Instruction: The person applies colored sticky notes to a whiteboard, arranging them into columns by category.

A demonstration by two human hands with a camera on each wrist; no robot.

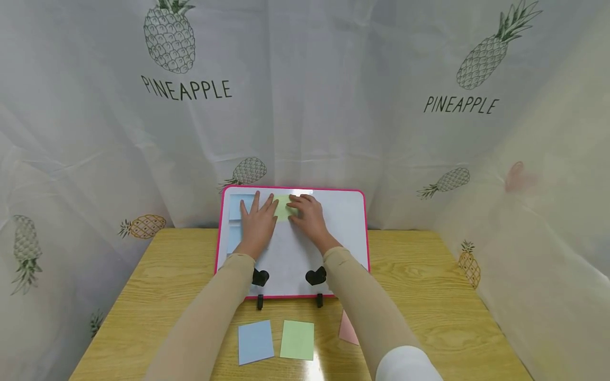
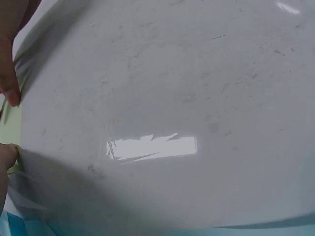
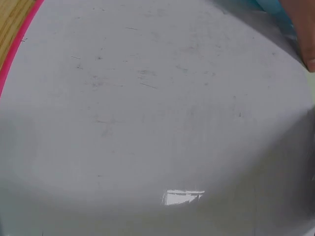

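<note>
A pale green sticky note (image 1: 282, 210) lies against the upper part of a pink-framed whiteboard (image 1: 293, 254). My left hand (image 1: 259, 225) rests on the board with its fingers spread, and its fingertips reach the note's left edge. From the other side, my right hand (image 1: 311, 217) touches the note with slightly bent fingers. Part of the green note also shows at the left edge of the left wrist view, with fingertips (image 2: 12, 97) pressing at it. Blue sticky notes (image 1: 234, 235) run down the board's left side, partly covered by my left hand and forearm.
Two black stand supports with heart shapes (image 1: 316, 275) hold the board's lower edge on the wooden table (image 1: 405, 296). In front lie a blue pad (image 1: 256, 343), a green pad (image 1: 297, 340) and a pink one (image 1: 349, 330) partly under my right sleeve. A pineapple-print curtain (image 1: 324, 121) hangs behind.
</note>
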